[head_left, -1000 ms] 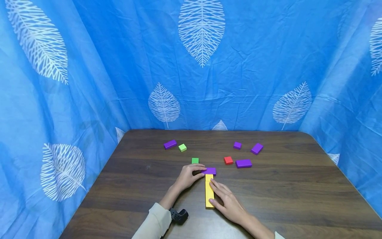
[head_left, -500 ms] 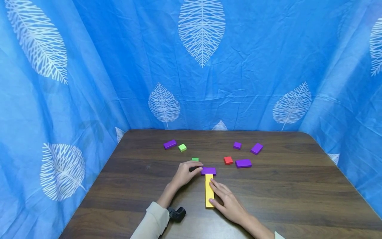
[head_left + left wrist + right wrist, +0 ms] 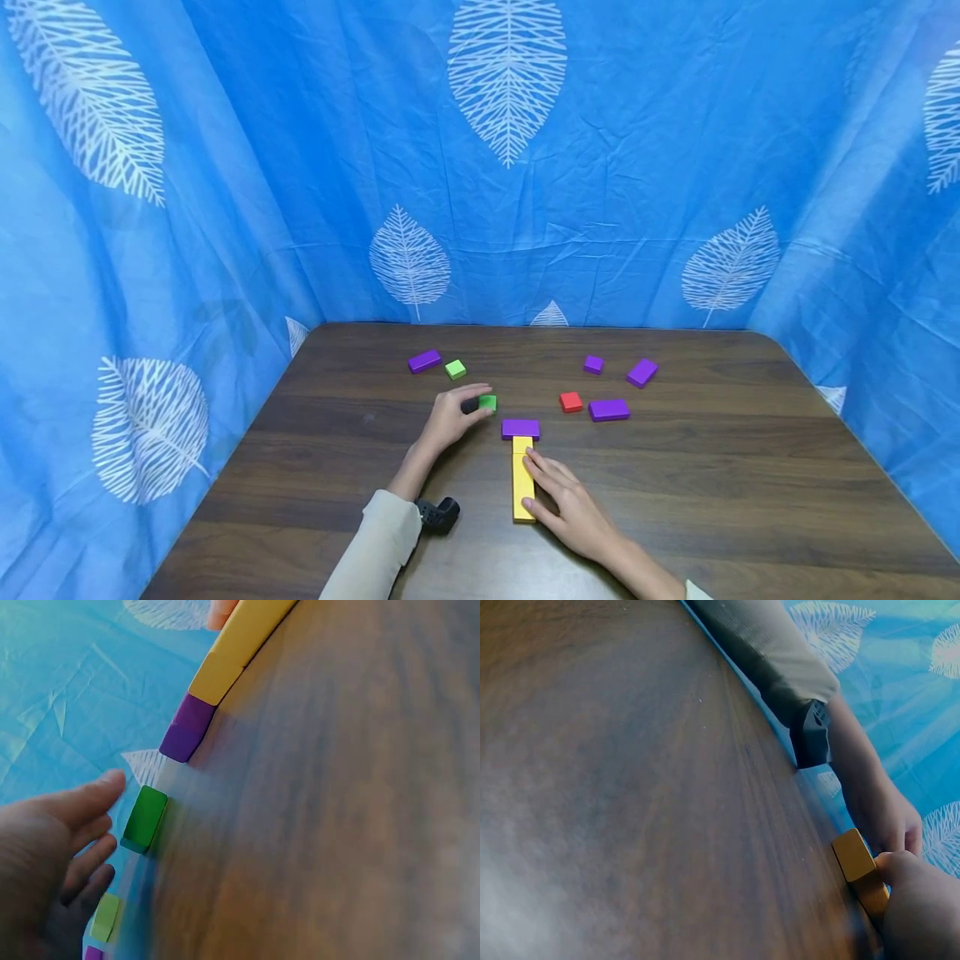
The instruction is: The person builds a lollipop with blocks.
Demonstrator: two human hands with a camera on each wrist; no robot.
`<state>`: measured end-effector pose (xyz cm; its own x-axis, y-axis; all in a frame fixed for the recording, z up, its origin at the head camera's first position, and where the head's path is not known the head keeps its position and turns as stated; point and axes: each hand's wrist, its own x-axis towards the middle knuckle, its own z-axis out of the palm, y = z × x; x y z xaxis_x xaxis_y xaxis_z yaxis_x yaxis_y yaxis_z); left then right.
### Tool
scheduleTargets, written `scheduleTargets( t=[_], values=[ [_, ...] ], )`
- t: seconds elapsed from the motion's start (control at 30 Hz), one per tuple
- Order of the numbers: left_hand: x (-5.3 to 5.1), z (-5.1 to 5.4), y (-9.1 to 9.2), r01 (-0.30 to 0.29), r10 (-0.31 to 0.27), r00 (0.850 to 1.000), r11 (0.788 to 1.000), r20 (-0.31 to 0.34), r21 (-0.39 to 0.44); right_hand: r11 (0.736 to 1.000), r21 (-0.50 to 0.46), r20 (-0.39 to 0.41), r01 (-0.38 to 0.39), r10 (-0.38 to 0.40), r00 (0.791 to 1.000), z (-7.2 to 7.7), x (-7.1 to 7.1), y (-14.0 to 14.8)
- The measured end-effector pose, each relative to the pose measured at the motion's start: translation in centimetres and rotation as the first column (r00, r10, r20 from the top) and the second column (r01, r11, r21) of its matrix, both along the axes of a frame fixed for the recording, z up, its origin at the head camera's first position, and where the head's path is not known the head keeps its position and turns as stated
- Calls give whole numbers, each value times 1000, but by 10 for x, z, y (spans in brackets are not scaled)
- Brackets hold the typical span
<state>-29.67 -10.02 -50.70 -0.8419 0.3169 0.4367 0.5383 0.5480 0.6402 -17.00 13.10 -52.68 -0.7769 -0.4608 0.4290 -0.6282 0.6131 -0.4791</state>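
My left hand (image 3: 447, 419) is held beside the small green block (image 3: 487, 403), thumb and fingers spread. In the left wrist view a gap shows between the fingertips and this green block (image 3: 145, 819). My right hand (image 3: 567, 505) rests against the right side of a row of yellow blocks (image 3: 522, 486), its thumb and extended fingers touching them. The row has a short piece at the far end and a longer stretch nearer me. Across its far end lies a purple block (image 3: 521, 429), making a T. The right wrist view shows the yellow block's near end (image 3: 853, 856) by my thumb.
Left at the back lie a purple block (image 3: 424, 361) and a light green block (image 3: 455, 369). To the right are a red block (image 3: 571, 402), a long purple block (image 3: 609, 410), a small purple block (image 3: 593, 364) and another purple block (image 3: 642, 373). A blue curtain (image 3: 630, 208) hangs behind the table.
My left hand has let go of the purple block and moved away and leftward to the green block. The right hand has stayed on the yellow blocks.
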Motion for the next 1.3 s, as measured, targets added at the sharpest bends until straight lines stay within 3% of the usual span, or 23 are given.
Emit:
scheduleTargets(
  t=[0.3, 0.57, 0.67, 0.83, 1.13, 1.3],
  values=[
    [-6, -6, -1, 4, -1, 1000, 996, 28, -94, 1000, 6, -5, 8, -8, 1000, -2, -1, 0],
    [-15, -2, 17, 46, -46, 999, 996, -8, -73, 1000, 9, 12, 7, -7, 1000, 1, -1, 1],
    [-17, -2, 24, 63, -63, 998, 994, 5, -87, 1000, 19, 27, 9, -10, 1000, 2, 0, 1],
    [-17, -3, 28, 75, -71, 997, 990, 38, -117, 999, 31, 36, 10, -11, 999, 2, 0, 0],
    [-19, -4, 30, 66, -65, 998, 994, 20, -87, 1000, 23, 12, 11, -11, 1000, 2, 0, 0],
    [-17, -4, 36, 77, -73, 996, 993, 50, -92, 999, 30, 18, 11, -12, 1000, 2, 1, 0]
  ],
)
